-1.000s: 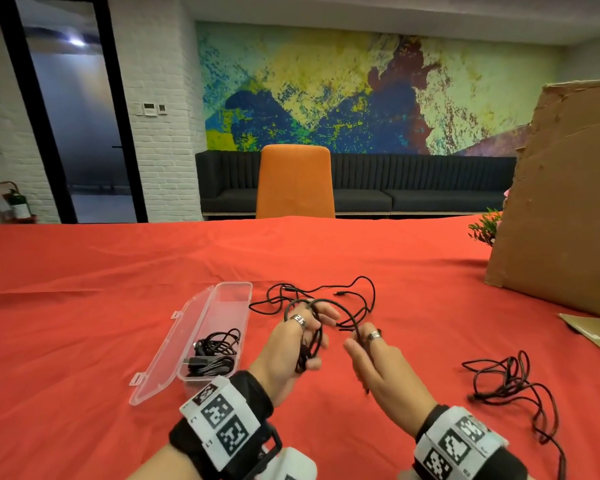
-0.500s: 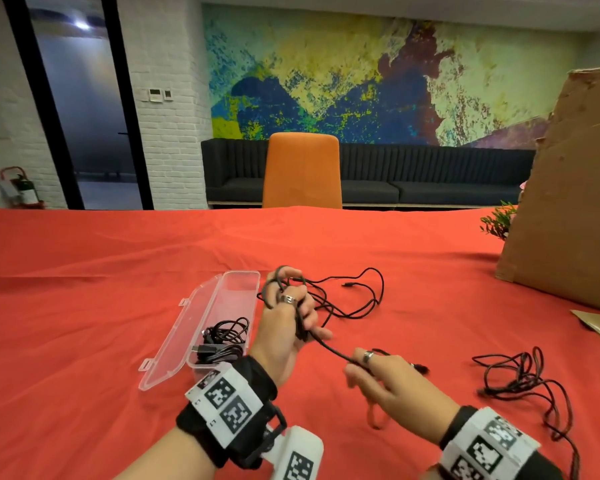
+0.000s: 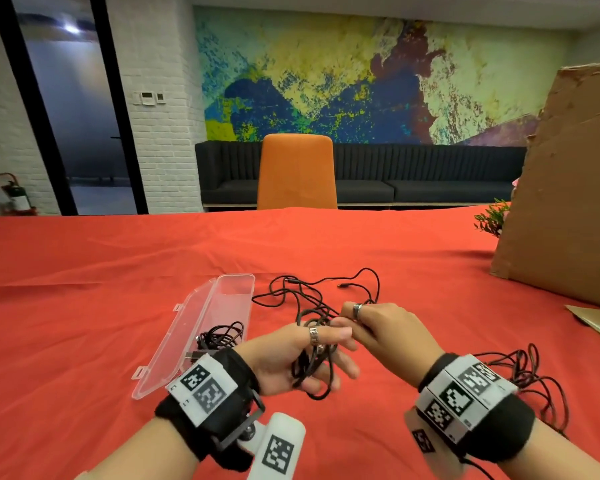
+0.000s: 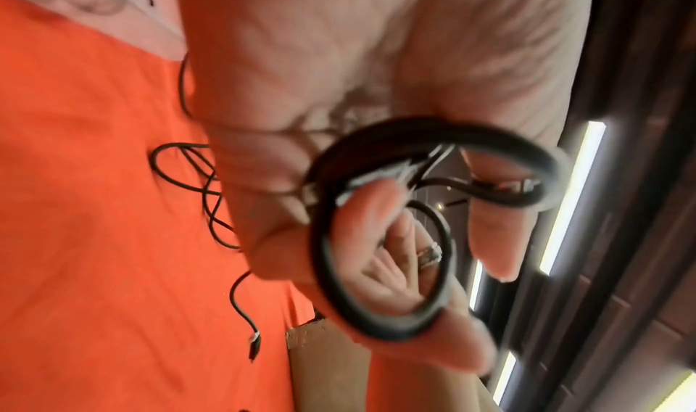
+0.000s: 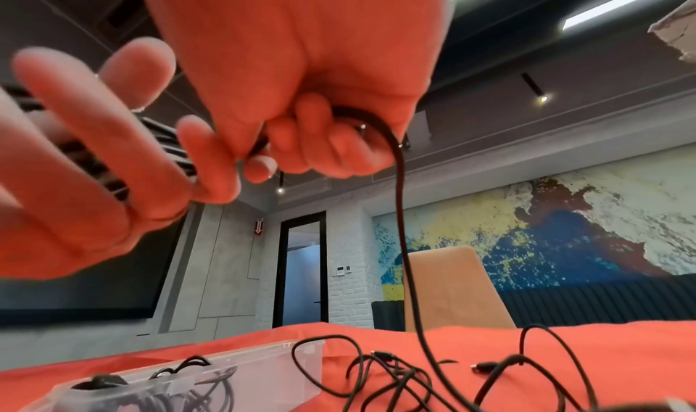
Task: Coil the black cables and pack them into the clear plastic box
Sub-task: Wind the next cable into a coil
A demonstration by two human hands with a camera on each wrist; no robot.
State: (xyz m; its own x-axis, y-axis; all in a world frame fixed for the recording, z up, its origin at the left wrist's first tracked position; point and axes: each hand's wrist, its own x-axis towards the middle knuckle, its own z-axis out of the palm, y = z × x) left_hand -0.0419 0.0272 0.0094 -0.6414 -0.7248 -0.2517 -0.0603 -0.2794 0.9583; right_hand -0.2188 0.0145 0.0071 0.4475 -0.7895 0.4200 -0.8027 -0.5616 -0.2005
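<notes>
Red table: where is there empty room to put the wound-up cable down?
Bare red cloth lies left of the clear box, and beyond the loose cable toward the orange chair. Crowded: between box and hands, and right, by another cable.

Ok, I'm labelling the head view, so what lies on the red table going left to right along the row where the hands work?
Clear plastic box → left hand holding the coiled black cable → right hand pinching that cable → loose tangled cable at far right.
</notes>
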